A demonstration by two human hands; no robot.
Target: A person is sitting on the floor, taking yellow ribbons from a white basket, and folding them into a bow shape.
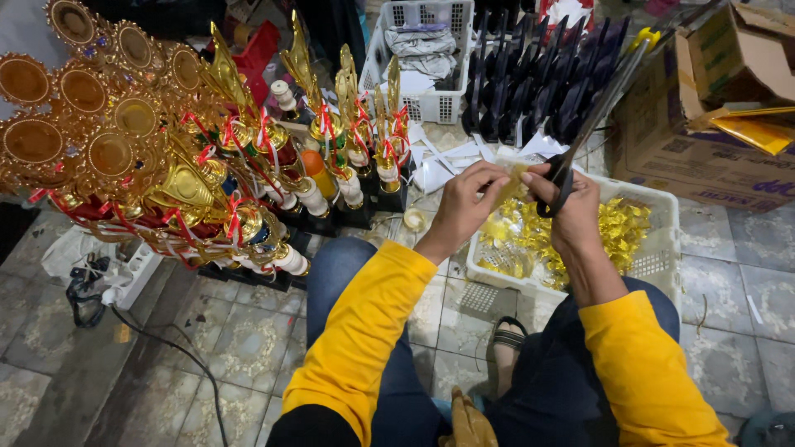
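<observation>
Trimming gold foil over the white basket

Left hand (464, 203) pinches one gold foil piece (509, 189); right hand (571, 207) grips one pair of black-handled scissors (580, 141). Best to keep the foil taut, cutting above the white basket (654, 252) so scraps (530, 240) drop in. Trophies (166, 157): too many to count.

Trophies (207, 157) crowd the left; basket (654, 248) blocks below; floor (737, 273) right open
</observation>
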